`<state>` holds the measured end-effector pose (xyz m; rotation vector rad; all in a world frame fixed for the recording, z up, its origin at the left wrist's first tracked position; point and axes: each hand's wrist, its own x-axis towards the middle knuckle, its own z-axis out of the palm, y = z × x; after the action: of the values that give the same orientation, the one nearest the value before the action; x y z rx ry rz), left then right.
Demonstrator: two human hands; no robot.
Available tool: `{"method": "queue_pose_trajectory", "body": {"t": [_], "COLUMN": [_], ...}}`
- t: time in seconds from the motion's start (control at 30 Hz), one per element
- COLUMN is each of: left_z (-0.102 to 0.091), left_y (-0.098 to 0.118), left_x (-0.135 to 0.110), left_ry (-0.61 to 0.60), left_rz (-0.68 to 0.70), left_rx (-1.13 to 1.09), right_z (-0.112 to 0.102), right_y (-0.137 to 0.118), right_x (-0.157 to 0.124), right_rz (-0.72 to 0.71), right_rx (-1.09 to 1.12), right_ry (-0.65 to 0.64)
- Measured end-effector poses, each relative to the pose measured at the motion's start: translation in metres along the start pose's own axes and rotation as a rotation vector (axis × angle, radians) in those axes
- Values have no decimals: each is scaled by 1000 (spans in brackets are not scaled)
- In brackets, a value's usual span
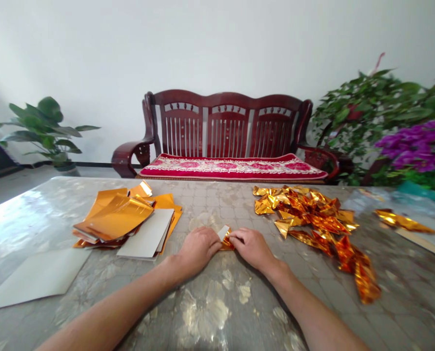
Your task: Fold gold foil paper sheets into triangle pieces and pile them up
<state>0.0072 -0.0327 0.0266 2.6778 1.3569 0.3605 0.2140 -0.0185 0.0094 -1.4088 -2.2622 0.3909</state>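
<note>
Between my two hands, low over the table's middle, is a small piece of gold foil paper (226, 239), partly folded, with its pale back showing at the top. My left hand (200, 247) is closed on its left side, fingers curled together. On the right side my right hand (252, 247) pinches the foil between thumb and fingers. A stack of gold foil sheets (117, 217) lies to the left of my left hand, some with their grey-white backs up. Right of my right hand spreads a heap of folded gold foil pieces (308, 214).
The patterned table (203, 307) fills the foreground. A single pale sheet (38, 275) lies at its left. At the right are clear plastic (367, 200) and another folded foil piece (407, 222). Behind stands a wooden bench (227, 129), with plants (49, 129) on both sides.
</note>
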Motion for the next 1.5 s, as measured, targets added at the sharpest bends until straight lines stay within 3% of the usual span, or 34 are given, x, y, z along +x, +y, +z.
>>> {"method": "queue_pose_trajectory", "body": {"t": [0.37, 0.47, 0.57, 0.7, 0.77, 1.0, 1.13, 1.33, 1.5], "left_z": [-7, -8, -3, 12, 17, 10, 4, 6, 10], "left_y": [11, 15, 21, 29, 30, 6, -7, 8, 9], "left_x": [15, 13, 8, 0, -4, -8, -2, -5, -12], "left_ry": [-40, 17, 87, -29, -10, -2, -24, -22, -4], "left_rz": [-229, -266, -224, -113, -73, 73, 19, -81, -38], "left_rx": [176, 152, 178, 200, 200, 241, 257, 244, 218], "right_z": [-1, -1, -1, 0, 0, 7, 7, 8, 11], "right_y": [0, -2, -3, -4, -5, 1, 4, 7, 13], "right_x": [0, 0, 0, -1, -2, -6, -5, -1, 1], "right_rz": [2, 8, 10, 12, 9, -41, -8, 127, 218], "right_rx": [6, -5, 4, 19, 6, 38, 78, 133, 235], "right_ry": [13, 18, 16, 8, 13, 76, 117, 204, 237]}}
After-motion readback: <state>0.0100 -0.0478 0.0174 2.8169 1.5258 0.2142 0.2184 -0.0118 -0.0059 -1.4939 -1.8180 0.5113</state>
